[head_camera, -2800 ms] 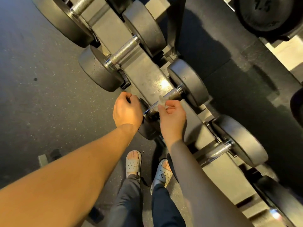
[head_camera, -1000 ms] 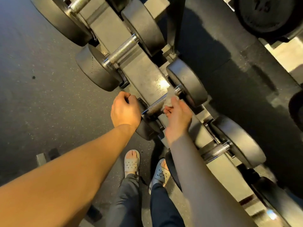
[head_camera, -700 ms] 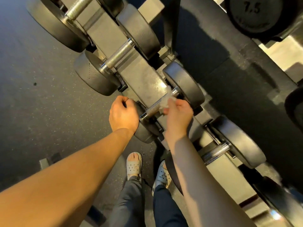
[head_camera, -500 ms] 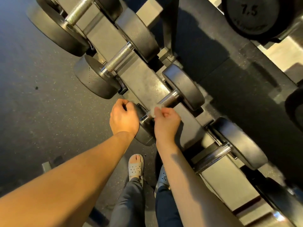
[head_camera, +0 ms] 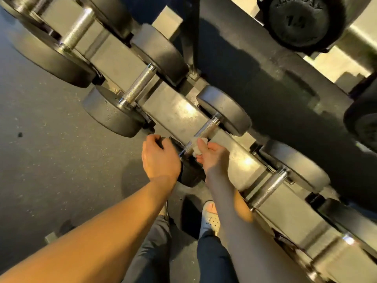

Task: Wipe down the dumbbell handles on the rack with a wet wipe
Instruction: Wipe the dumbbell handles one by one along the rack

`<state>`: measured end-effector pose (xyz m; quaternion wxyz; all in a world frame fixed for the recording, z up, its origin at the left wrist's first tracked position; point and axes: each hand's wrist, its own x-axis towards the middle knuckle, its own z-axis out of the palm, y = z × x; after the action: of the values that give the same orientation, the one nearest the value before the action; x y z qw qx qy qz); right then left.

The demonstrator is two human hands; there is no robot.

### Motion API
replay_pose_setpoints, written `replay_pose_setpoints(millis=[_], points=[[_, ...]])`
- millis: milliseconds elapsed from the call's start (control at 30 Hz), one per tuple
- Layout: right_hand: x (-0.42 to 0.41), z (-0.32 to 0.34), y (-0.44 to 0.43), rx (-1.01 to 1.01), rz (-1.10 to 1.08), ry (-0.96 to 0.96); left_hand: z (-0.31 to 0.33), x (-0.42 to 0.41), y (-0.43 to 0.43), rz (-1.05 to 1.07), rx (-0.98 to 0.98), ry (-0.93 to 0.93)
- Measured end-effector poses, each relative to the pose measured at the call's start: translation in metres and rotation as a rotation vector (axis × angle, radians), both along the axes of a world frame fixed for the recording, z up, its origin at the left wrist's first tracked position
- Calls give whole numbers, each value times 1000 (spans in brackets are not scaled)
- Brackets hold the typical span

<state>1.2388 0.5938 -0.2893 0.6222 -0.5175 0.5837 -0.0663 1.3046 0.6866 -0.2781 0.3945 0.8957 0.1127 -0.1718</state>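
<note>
A grey rack (head_camera: 173, 108) runs diagonally and holds several black dumbbells with knurled steel handles. My right hand (head_camera: 212, 155) pinches a small white wet wipe (head_camera: 196, 147) against the near end of the middle dumbbell's handle (head_camera: 205, 130). My left hand (head_camera: 160, 158) curls over that dumbbell's near head (head_camera: 190, 174), which it mostly hides. The dumbbell's far head (head_camera: 226, 111) sits on the rack's far side.
Neighbouring handles lie up-left (head_camera: 137, 86) and down-right (head_camera: 269, 188) on the same rack. A dumbbell head (head_camera: 304, 19) on a higher tier sits at top right. Dark speckled floor (head_camera: 51, 160) spreads to the left. My sandalled feet (head_camera: 211, 216) stand close to the rack's base.
My right hand slid the wipe up to the handle's far end and back down to its near end. My left hand stayed on the near head. The view moved closer.
</note>
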Motion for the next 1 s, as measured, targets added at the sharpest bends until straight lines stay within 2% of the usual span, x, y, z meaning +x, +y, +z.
replay_pose_setpoints(millis=[167, 267, 400, 433, 500, 567, 600, 667, 767, 833, 867, 900, 1000], points=[[-5, -12, 16, -209, 41, 42, 4, 3, 3, -37, -28, 45], [-8, -20, 13, -208, 130, 141, 6, 4, 4, -85, -22, 72], [-24, 0, 10, -156, -109, 151, 8, 19, 15, -281, 31, 169], [-28, 9, 10, -166, -167, 132, 9, 25, 19, -363, 49, 130], [-28, 29, 15, -173, -202, 54, 20, 35, 27, -541, 24, -83], [-18, 47, 22, -162, -167, -40, 35, 41, 27, -739, -106, -209], [-11, 54, 26, -132, -161, -79, 42, 41, 23, -841, -181, -165], [1, 68, 29, 12, -194, -153, 51, 40, 12, -975, -267, 48], [6, 91, 21, 248, -258, -253, 52, 47, 1, -911, -327, 211], [1, 99, 10, 253, -175, -239, 50, 59, -3, -835, -356, 250], [-3, 101, 4, 158, -108, -193, 46, 66, -4, -787, -361, 262], [-6, 101, -4, -21, -31, -125, 40, 73, -5, -723, -355, 267], [-4, 97, -38, -711, 67, 93, 21, 81, -15, -605, -303, 297]])
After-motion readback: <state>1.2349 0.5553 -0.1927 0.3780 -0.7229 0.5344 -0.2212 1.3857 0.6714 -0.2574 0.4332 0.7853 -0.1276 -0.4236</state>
